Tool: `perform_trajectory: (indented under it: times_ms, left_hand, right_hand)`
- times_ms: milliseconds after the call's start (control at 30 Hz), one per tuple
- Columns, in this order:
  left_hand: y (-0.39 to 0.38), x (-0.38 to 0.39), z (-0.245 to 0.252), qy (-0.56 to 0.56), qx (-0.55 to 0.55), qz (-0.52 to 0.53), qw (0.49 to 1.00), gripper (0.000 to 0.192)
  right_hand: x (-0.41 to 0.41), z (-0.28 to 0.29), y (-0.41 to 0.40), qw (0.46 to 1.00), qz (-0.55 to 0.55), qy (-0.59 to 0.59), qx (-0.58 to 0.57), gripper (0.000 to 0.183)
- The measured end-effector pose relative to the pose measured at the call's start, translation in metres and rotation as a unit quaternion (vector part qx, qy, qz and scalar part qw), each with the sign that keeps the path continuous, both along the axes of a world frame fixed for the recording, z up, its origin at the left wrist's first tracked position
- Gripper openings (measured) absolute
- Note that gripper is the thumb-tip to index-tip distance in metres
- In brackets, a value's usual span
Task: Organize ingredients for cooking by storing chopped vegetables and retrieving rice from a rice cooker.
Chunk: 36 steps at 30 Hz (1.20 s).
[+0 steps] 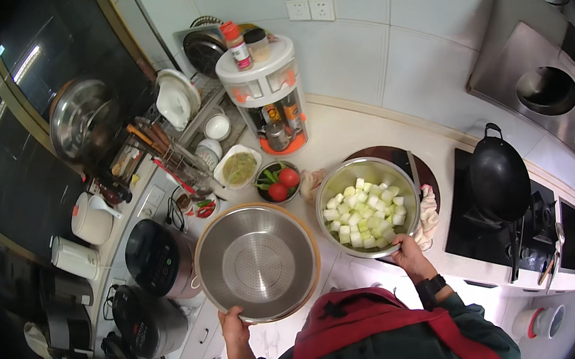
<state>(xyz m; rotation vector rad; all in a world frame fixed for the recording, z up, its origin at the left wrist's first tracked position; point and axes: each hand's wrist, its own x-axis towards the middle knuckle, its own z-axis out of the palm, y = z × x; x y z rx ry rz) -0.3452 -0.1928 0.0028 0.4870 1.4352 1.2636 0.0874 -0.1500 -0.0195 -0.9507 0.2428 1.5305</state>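
Observation:
My left hand (234,326) grips the near rim of a wide stainless-steel basin (257,260), thumb over the edge. The basin's floor is dotted or perforated, and I cannot tell which; nothing lies in it. An orange-brown rim (318,259) shows around its outer edge, part of something mostly hidden below. With my right hand (410,255) I hold the near right rim of a smaller stainless-steel bowl (326,227). Pale green-white vegetable cubes (366,211) cover the bottom of that bowl. Behind the bowl, a dark round board (426,179) and a knife (413,167) are partly covered.
A bowl of tomatoes and green peppers (277,181) and a dish of greenish food (240,168) sit behind the basin. A black wok (500,180) rests on the cooktop (465,214) at right. Left stand rice cookers (155,257); a spice rack (261,94) stands behind.

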Motion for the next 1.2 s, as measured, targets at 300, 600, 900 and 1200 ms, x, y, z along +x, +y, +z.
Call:
perform_trajectory:
  times_ms: [300,600,900,1200]
  left_hand:
    - [0.007,0.039,-0.016,0.023,-0.010,-0.074,0.997,0.043]
    - [0.051,0.120,0.000,-0.070,0.027,-0.209,0.975,0.043]
    - [0.054,0.141,0.009,-0.186,0.081,-0.250,0.947,0.031]
    - [0.079,0.158,0.042,-0.205,0.112,-0.358,0.904,0.046]
  right_hand:
    - [-0.006,0.059,-0.024,0.999,-0.025,-0.027,0.007,0.026]
    - [-0.025,0.069,-0.029,0.990,0.095,-0.053,0.089,0.045]
    - [0.001,0.145,-0.042,0.809,0.323,-0.487,0.061,0.018]
    - [0.015,0.088,-0.039,0.966,0.116,-0.175,0.153,0.081]
